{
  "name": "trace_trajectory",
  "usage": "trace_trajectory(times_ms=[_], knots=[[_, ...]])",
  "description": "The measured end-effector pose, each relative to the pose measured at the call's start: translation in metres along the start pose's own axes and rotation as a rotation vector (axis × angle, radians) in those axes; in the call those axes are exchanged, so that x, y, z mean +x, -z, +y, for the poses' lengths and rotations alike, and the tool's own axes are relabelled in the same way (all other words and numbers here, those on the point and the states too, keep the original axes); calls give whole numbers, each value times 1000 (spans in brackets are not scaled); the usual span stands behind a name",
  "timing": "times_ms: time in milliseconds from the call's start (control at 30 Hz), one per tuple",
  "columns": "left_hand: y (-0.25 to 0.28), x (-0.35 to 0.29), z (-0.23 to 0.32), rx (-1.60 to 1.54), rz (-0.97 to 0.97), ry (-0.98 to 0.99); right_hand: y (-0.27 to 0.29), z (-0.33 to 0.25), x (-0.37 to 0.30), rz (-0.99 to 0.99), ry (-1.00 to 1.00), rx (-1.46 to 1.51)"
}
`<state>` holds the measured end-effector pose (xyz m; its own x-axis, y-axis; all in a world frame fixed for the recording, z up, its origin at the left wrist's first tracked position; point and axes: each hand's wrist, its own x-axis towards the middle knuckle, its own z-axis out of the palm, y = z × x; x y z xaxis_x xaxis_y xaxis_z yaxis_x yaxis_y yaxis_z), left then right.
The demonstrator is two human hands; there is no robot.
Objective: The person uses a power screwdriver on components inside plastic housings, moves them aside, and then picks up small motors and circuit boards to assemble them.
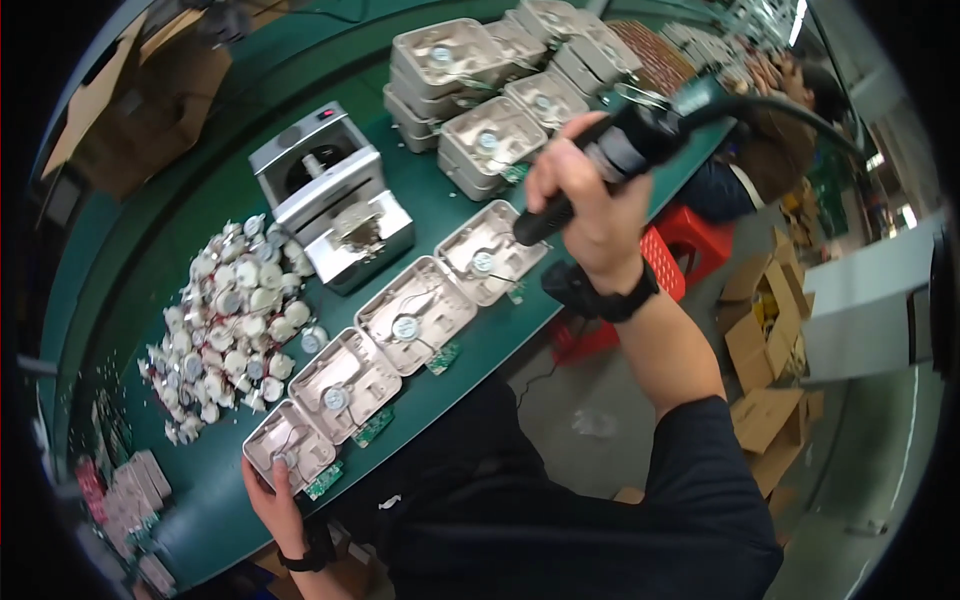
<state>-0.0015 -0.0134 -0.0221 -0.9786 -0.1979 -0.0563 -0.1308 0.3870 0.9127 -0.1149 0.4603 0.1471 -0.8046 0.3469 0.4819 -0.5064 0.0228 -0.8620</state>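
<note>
— Which shell is being worked on?

— The one nearest the person's left, the end shell [290, 445] of a slanting row of four open beige plastic shells on the green counter [200, 520]. Each has a round metal disc in the middle and a small green circuit board [323, 481] hanging off its lower edge on thin wires.

— And the hands?

— The left hand [272, 497] rests on that end shell, fingers [283, 462] pressed on its near corner to steady it. The right hand [590, 200] is up high, fingers clenched round a black corded power driver [620, 150], its tip hanging above the far shell [490, 252] of the row, not touching anything.

— So what step is it?

— I'd judge it a pause between fastenings: shell steadied, tool lifted. The next move calls for bringing the tip straight down onto the held shell, clear of the wires.

— What else is about?

— A heap of small round discs [230, 320] to the left, a small grey bench machine [335, 195] behind the row, and stacked shells [480, 90] farther back.
</note>
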Motion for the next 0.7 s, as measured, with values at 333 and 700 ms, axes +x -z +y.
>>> trace_trajectory(times_ms=[333, 700], knots=[[0, -2, 7, -25, 3, 38, 11, 34, -2, 10, -61, 9], [1, -2, 16, -17, -30, 85, 12, 44, -2, -21, -75, -7]])
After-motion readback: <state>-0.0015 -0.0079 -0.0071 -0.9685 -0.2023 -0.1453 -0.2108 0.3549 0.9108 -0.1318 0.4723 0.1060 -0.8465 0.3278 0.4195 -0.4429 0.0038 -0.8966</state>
